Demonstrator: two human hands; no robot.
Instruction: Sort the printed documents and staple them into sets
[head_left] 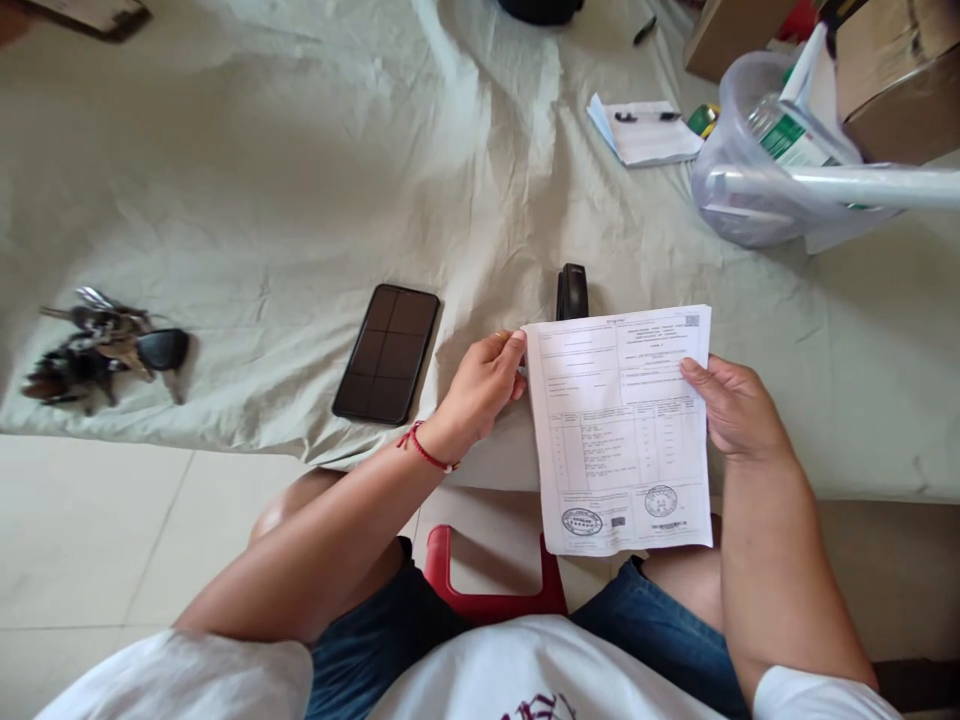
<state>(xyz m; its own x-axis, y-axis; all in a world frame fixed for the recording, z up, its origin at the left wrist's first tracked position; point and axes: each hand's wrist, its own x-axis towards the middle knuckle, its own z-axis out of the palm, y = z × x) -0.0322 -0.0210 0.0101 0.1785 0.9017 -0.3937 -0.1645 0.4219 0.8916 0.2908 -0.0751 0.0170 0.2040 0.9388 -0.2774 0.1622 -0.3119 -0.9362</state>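
Note:
A printed paper form (621,430) with tables and round stamps is held upright between both hands over the front edge of a cloth-covered surface (300,180). My left hand (480,390), a red string at its wrist, pinches the sheet's top left corner. My right hand (735,405) grips the right edge, thumb on the front. A black stapler (571,291) lies just behind the paper's top edge. A dark phone (388,352) rests face up left of my left hand.
A bunch of keys with a black fob (105,345) lies at the far left. At the back right are a notepad with a pen (645,130), a clear plastic container (772,150) and cardboard boxes (892,70). A red stool (487,590) is under me.

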